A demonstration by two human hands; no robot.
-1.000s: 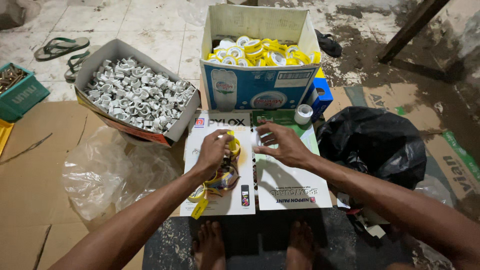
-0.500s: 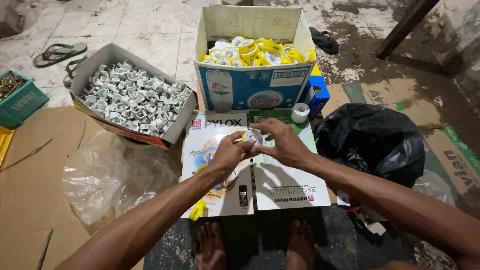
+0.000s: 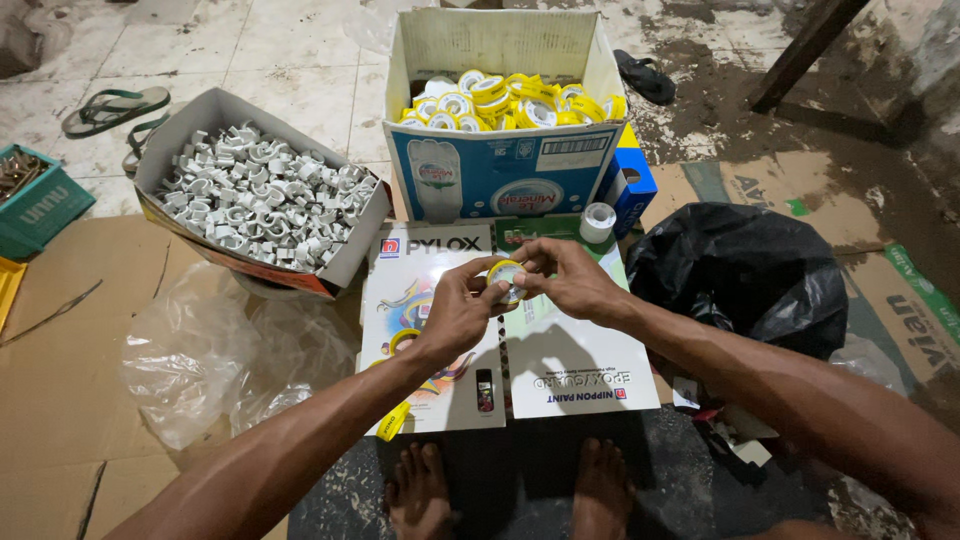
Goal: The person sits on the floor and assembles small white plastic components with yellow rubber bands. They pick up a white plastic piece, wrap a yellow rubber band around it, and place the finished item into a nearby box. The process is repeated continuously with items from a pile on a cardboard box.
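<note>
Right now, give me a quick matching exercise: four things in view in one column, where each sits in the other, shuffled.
Things:
1. small yellow-rimmed roll
2. white plastic clips
3. black plastic bag
4. clear plastic bag

Places:
A. heaped in the open box, upper left
B. crumpled on cardboard, lower left
C. between both hands' fingertips
D. right of the printed boards

Pairs: 1-C, 2-A, 3-D, 4-B

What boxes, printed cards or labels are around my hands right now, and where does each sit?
Blue-and-white carton: straight ahead, open, holding yellow-and-white tape rolls.
Grey cardboard box: front left, tilted, full of white plastic clips.
Two white printed cards: flat under the hands, colourful artwork on the left one.
Small blue box: right of the carton.
Teal crate: far left.
Left hand and right hand: holding one small tape roll.
</note>
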